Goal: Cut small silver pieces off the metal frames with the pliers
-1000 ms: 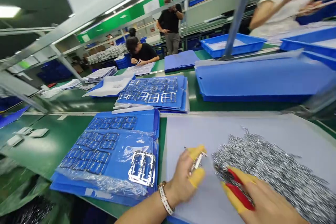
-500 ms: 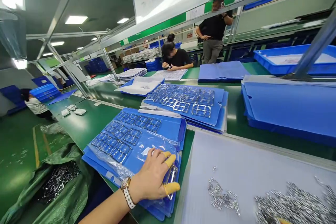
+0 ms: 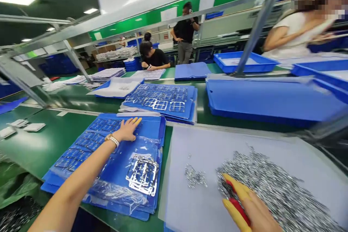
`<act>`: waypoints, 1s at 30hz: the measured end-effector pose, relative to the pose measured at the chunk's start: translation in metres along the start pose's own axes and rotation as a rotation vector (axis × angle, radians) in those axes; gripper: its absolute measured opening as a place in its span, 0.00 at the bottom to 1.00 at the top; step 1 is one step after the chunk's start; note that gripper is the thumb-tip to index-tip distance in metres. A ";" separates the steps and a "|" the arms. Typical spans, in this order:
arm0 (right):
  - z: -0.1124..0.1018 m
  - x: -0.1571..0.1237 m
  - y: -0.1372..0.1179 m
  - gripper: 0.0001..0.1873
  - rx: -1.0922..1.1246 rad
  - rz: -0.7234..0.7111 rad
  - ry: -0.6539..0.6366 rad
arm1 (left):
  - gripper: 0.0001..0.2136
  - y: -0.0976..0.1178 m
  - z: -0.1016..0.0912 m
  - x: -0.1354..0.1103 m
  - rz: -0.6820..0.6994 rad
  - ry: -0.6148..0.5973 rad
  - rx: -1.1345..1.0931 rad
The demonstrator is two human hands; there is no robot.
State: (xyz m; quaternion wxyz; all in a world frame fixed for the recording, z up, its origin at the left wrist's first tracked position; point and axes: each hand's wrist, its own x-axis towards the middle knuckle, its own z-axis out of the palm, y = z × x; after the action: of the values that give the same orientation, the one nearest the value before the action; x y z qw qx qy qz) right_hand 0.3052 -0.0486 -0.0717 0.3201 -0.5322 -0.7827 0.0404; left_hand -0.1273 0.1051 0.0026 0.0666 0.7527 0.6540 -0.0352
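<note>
View from a head-worn camera over a green-topped assembly bench (image 3: 67, 116), with clock positions counted from the frame's centre.

Hands well apart, neither touching the other. Left hand (image 3: 126, 131) at 8 o'clock: open, palm down, fingers spread, tips in yellow finger cots (image 3: 137, 120), resting on a stack of blue plastic folders (image 3: 153, 127). Around the left wrist, a gold-and-white bracelet (image 3: 112, 140). Beside the hand at 7 o'clock, a bright metal lead frame (image 3: 143, 175) lying on clear plastic film (image 3: 116, 188), with rows of similar frames under the film, partly hidden by the forearm.

Right hand (image 3: 252, 212) at 5 o'clock: closed around red-handled side cutters (image 3: 239, 210), the dark tool tip just at the edge of a large heap of small silver metal pieces (image 3: 272, 192). Beneath the heap, a pale grey sheet (image 3: 244, 141). At 6 o'clock on the same sheet, a smaller silver heap (image 3: 194, 175), set apart from the large one.

Near 12 o'clock, a further blue folder (image 3: 191, 103) carrying metal frames. Farther off at 12 o'clock, a seated co-worker in black (image 3: 153, 58) and a standing co-worker in black (image 3: 186, 30). At 2 o'clock, a blurred co-worker in a white top (image 3: 288, 36) behind a blue tray (image 3: 244, 61).
</note>
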 end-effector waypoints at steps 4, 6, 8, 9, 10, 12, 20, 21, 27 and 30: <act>-0.012 -0.005 -0.004 0.26 -0.012 0.086 -0.029 | 0.41 -0.004 -0.006 0.012 0.029 -0.013 0.000; -0.016 -0.009 -0.003 0.25 -0.019 0.127 -0.050 | 0.40 -0.004 -0.017 0.003 0.024 0.042 -0.048; -0.018 -0.012 -0.003 0.23 -0.011 0.147 -0.046 | 0.40 0.005 -0.028 -0.015 0.044 0.163 -0.277; -0.018 -0.012 -0.004 0.22 0.001 0.148 -0.054 | 0.39 0.015 -0.033 -0.026 0.070 0.235 -0.492; -0.018 -0.011 -0.006 0.22 0.017 0.139 -0.067 | 0.37 0.028 -0.036 -0.038 0.102 0.283 -0.765; -0.016 -0.004 -0.012 0.24 0.043 0.095 -0.098 | 0.32 0.068 -0.035 -0.062 0.177 0.257 -1.424; -0.015 0.025 -0.042 0.23 -0.086 -0.149 0.143 | 0.29 0.238 0.027 -0.077 -0.071 -0.528 -2.448; -0.018 0.025 -0.045 0.22 -0.113 -0.161 0.159 | 0.29 0.246 0.033 -0.075 -0.099 -0.567 -2.461; -0.019 0.024 -0.058 0.18 -0.209 -0.114 0.072 | 0.29 0.255 0.057 -0.066 -0.210 -0.643 -2.422; -0.012 0.029 -0.059 0.20 -0.266 -0.106 0.036 | 0.28 0.254 0.066 -0.062 -0.199 -0.632 -2.423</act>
State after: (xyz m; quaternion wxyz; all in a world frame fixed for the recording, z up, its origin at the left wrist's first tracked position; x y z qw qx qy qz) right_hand 0.2573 -0.0522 -0.0253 0.2625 -0.5283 -0.8024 -0.0904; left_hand 0.1171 0.0005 -0.0407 0.8649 0.1144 0.2756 0.4037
